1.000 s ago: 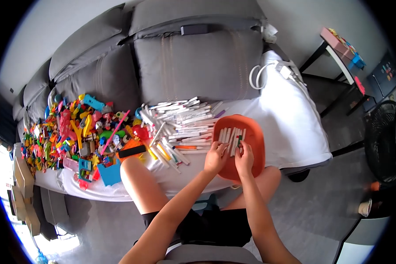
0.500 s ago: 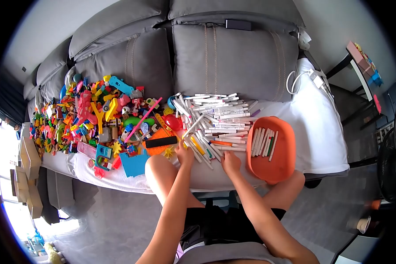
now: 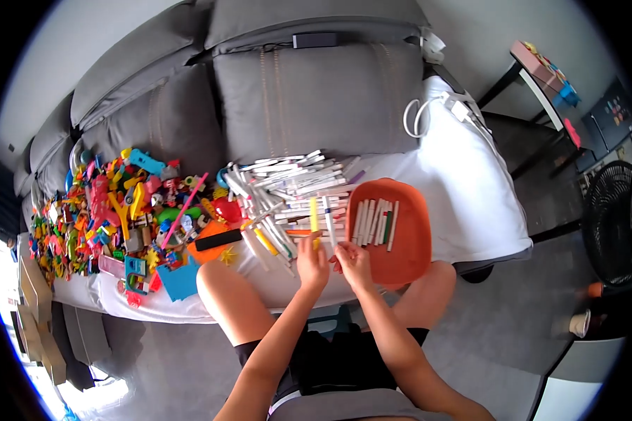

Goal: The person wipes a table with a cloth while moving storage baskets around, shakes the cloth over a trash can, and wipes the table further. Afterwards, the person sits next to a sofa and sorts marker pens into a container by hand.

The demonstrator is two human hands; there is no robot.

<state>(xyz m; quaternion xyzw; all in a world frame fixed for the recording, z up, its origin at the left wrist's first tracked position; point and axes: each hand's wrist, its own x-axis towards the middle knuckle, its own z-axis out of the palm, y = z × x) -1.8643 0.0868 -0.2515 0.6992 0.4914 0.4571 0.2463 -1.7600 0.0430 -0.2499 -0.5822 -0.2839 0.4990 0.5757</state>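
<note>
My left hand (image 3: 312, 261) is closed on a yellow marker (image 3: 314, 215), which points up away from me. Close beside it, my right hand (image 3: 352, 262) grips a white marker (image 3: 328, 219), also upright in view. Both hands are over the front of the sofa seat, just left of an orange bin (image 3: 409, 245). Inside the bin lies a row of white markers (image 3: 367, 223), one with a green band. Behind and left of my hands spreads a loose pile of white markers (image 3: 295, 175).
A heap of colourful toys (image 3: 119, 203) covers the left of the seat. A black bar (image 3: 218, 240) and a blue piece (image 3: 179, 279) lie near my left knee. White cables (image 3: 456, 109) rest at the right armrest, and a black fan (image 3: 611, 221) stands far right.
Both hands left the bin for the marker pile, then came together, now holding a yellow and a white marker. The view swung right and back.
</note>
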